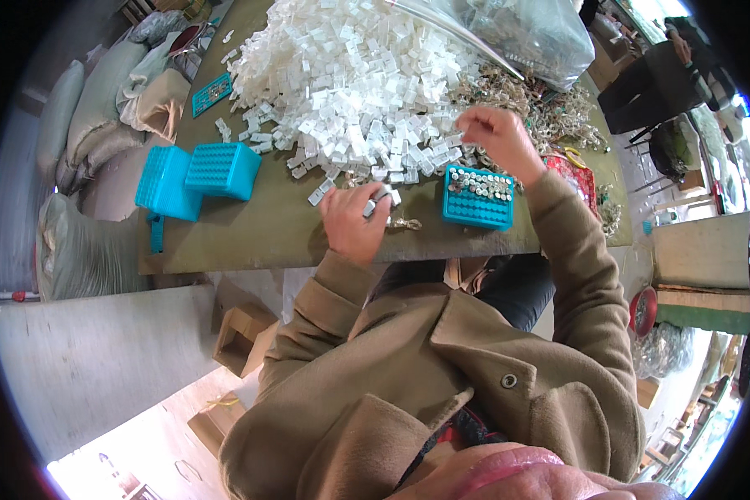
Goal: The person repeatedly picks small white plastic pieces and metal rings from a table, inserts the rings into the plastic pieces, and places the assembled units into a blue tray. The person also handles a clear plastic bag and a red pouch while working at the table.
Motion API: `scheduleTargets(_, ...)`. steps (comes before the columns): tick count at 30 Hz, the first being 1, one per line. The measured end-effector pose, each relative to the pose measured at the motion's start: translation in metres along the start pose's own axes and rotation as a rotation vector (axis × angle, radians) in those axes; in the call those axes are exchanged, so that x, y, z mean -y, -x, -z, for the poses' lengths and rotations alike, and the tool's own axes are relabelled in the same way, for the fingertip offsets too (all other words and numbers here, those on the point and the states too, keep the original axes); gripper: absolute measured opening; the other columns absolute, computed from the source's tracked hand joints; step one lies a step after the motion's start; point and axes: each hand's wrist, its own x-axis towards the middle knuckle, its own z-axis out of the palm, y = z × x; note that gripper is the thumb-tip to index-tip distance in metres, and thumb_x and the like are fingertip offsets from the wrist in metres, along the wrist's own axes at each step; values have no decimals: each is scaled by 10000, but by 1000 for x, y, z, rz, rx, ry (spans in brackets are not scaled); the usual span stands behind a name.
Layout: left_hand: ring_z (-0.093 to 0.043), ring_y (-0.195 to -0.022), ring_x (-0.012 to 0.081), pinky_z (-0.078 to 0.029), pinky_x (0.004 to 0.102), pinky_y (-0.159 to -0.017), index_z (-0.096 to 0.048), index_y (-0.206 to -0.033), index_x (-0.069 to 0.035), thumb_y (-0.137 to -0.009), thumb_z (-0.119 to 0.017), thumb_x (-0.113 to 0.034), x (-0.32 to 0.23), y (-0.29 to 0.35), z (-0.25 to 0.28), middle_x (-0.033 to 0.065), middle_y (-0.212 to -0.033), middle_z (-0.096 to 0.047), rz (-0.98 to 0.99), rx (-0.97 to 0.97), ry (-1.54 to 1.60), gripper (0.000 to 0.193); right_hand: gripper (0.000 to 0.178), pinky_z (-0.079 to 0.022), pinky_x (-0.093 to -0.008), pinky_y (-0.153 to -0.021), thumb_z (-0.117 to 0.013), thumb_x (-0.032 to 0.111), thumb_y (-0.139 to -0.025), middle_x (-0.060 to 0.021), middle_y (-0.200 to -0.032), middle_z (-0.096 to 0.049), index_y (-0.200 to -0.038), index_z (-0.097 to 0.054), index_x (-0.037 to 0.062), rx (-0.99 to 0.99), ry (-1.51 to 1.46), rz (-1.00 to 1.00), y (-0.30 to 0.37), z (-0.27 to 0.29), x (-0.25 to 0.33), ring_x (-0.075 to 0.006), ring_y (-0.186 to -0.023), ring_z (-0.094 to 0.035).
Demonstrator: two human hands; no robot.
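A large heap of small clear plastic pieces (pixel 358 92) covers the middle of the table. At its near edge my left hand (pixel 354 225) is closed around a small greyish plastic piece (pixel 370 207), with fingers partly hiding it. My right hand (pixel 502 140) is raised over the heap's right edge, fingers curled together; what they hold, if anything, is too small to make out. Below it stands a blue rack (pixel 478 218) with rows of holes, its far rows filled with silvery round-topped parts (pixel 483 185). A small metallic piece (pixel 406 224) lies between my left hand and the rack.
Two blue blocks (pixel 223 171) stand at the table's left, with a flat blue tray (pixel 212 95) beyond. Small metal parts (pixel 558 112) pile at the right, by a red tray (pixel 577 179) and yellow-handled pliers (pixel 572 157). A clear bag (pixel 529 37) lies behind; sacks (pixel 100 100) line the left.
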Motion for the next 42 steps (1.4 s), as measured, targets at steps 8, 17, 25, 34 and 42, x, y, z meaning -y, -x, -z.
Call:
scheduleTargets(8, -570, -1082, 250, -316, 490, -1061, -659, -1167, -146, -822, -699, -208, 31, 18, -10, 26, -1166, -661, 11, 92, -129, 353, 291, -528, -388, -819, -590, 266, -961, -115, -1040, -699, -1123, -670, 37, -355, 552, 283, -122, 17, -11, -303, -938, -675)
scheduleTargets(17, -587, -1155, 302, -380, 431, -1059, -667, -1184, -86, -864, -659, -108, 18, -1, 23, 111, -1167, -673, 104, 213, 68, 322, 346, -477, -498, -949, -493, 224, -982, -187, -1328, -567, -1293, -563, 92, -209, 905, 207, -231, 4, -33, -412, -1173, -568)
scheduleTargets(25, -627, -1104, 272, -384, 469, -1062, -699, -1102, -90, -886, -660, -134, 13, -29, 48, 97, -1108, -698, 235, 218, 165, 224, 154, -520, -469, -666, -527, 172, -927, -151, -814, -687, -940, -655, 88, -169, 1060, 311, -238, 12, -22, -361, -773, -668)
scheduleTargets(34, -658, -1061, 246, -389, 466, -1070, -726, -1043, -52, -940, -611, -136, -2, -46, 53, 81, -1048, -731, 261, 221, 205, 175, 128, -530, -438, -709, -612, 195, -918, -87, -920, -669, -966, -597, 77, -211, 1059, 577, -235, 24, -18, -315, -897, -658)
scheduleTargets(42, -664, -979, 184, -483, 346, -936, -721, -1040, -10, -944, -618, -91, -7, -42, 50, 94, -1019, -726, 326, 201, 386, 162, 94, -503, -383, -627, -666, 166, -852, -69, -744, -637, -831, -613, 91, -289, 1026, 744, -235, 62, -5, -257, -703, -641)
